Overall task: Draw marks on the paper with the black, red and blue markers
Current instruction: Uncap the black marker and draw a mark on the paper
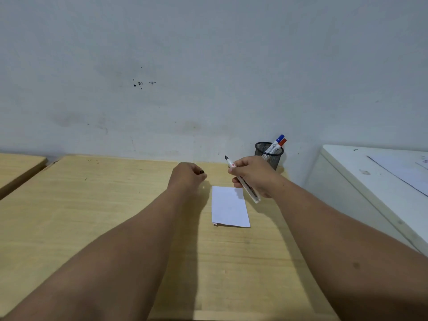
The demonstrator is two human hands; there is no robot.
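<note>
Head view: right hand [251, 176] grips the uncapped black marker [243, 181], left hand [187, 176] pinches its cap [202, 172]; tip should turn down onto the blank paper [229, 207] on the table [92, 205].

Dim even light; soft arm shadows on desk [92, 216]; wide-angle bending at edges; slightly soft focus

The one camera sits on the person's head, looking forward and down along both bare arms at the near wooden table [92, 216], with the grey wall [208, 66] filling the top half.
</note>
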